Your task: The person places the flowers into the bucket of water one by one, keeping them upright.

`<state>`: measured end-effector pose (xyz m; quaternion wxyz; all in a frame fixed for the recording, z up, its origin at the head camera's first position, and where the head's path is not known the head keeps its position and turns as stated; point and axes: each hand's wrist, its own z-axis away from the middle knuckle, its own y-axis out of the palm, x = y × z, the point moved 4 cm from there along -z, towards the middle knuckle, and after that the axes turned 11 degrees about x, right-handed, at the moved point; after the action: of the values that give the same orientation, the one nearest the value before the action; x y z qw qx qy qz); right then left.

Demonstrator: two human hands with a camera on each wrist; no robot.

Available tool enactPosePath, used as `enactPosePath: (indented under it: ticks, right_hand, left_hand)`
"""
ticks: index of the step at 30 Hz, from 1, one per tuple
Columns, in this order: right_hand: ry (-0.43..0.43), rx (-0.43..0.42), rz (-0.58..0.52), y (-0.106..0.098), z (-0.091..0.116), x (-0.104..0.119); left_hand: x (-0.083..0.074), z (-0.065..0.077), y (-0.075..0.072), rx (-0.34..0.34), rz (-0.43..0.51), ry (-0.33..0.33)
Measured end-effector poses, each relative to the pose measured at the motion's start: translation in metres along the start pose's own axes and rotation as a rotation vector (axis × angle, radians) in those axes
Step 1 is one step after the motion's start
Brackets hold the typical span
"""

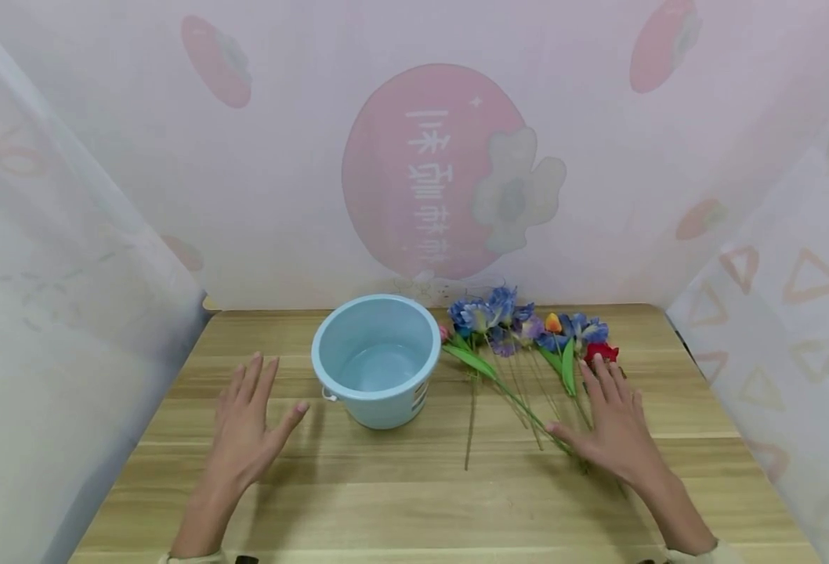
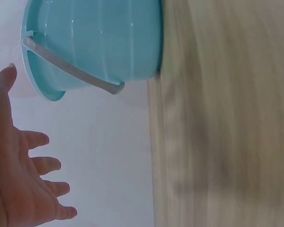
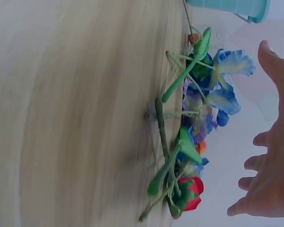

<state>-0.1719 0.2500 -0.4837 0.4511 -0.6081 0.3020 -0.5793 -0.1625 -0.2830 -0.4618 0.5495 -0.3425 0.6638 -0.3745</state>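
A light blue bucket [image 1: 379, 407] stands upright on the wooden table, its inside bare in the head view. My left hand [image 1: 245, 427] hovers left of it with the fingers spread, holding nothing. In the left wrist view a grey handle [image 2: 73, 70] hangs along the bucket's side. Right of the bucket lie several artificial flowers: blue irises [image 1: 502, 307], an orange tulip bud [image 1: 552, 323] and a red rose [image 3: 193, 191]. Above their stems my right hand [image 1: 612, 427] is held with spread fingers, apart from the flowers in the right wrist view.
The wood-grain table [image 1: 400, 517] runs back to a pale curtain [image 1: 273, 196] printed with strawberries and a large pink circle. More printed fabric [image 1: 802, 313] encloses the right side, and a white sheet [image 1: 41, 329] the left. Green stems [image 1: 468, 431] point toward the table's front.
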Motion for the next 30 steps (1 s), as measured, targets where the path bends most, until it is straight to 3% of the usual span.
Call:
enactPosePath:
  ticks: [14, 22, 30]
  right_hand:
    - [-0.036, 0.003, -0.094, 0.021, -0.024, 0.014]
    - [-0.071, -0.001, -0.159, 0.035, -0.039, 0.024]
    - [-0.109, -0.051, -0.156, 0.037, -0.045, 0.033]
  left_hand:
    - [-0.009, -0.023, 0.006, -0.043, 0.166, 0.077]
    - [-0.011, -0.036, 0.006, -0.096, 0.279, 0.164]
    - [-0.015, -0.046, 0.007, -0.085, 0.491, 0.238]
